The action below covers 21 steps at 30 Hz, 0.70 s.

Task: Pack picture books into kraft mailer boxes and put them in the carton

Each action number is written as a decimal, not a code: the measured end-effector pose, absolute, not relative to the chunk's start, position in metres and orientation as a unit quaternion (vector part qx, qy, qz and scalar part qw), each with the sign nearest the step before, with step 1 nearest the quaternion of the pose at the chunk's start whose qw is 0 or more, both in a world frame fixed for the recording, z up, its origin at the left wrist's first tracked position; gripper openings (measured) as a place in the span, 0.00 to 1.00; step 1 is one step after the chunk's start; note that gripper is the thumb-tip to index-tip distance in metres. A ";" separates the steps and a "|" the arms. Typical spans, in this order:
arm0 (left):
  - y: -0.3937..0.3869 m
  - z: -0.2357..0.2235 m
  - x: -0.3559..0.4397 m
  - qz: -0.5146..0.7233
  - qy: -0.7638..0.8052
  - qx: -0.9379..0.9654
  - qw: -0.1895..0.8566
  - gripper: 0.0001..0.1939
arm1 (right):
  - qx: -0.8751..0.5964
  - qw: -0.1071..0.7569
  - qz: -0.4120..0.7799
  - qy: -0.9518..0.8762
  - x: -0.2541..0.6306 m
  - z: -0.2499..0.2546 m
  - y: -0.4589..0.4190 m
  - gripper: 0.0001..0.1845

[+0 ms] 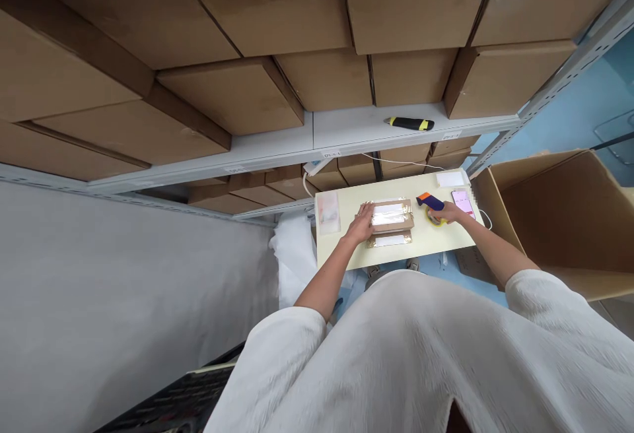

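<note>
On the small cream table [341,185], my left hand [362,223] is closed over the left end of a small cardboard box [406,223], its fingers on the top. Shiny clear tape runs along the box over a white label. A second taped piece of cardboard with a white label [390,240] shows on the near side; whether it is a separate box I cannot tell. To the right, my right hand [450,212] grips a tape dispenser [430,202] with an orange and dark blue head and a yellowish roll. The dispenser is apart from the box.
A phone [463,202] and a white pad [450,179] lie at the table's right; a clear packet [329,212] lies left. A utility knife [410,123] rests on the shelf edge [347,126] among large cartons. An open carton [559,208] stands right, white wrapping [292,248] left.
</note>
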<state>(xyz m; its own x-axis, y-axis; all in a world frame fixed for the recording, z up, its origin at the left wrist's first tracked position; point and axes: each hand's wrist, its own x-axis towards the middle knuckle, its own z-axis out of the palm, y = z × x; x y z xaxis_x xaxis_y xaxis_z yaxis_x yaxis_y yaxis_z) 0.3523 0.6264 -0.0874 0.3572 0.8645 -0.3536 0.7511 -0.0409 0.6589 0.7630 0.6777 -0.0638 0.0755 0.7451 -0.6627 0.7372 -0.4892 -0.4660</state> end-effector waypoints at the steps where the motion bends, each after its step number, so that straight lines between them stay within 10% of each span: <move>1: 0.626 -0.088 0.352 0.071 0.561 0.719 0.403 0.54 | -0.741 0.027 0.480 -0.468 0.766 -0.065 0.674 0.31; 21: 0.626 -0.094 0.346 0.072 0.561 0.734 0.377 0.51 | -0.772 -0.081 0.275 -0.567 0.759 -0.095 0.651 0.27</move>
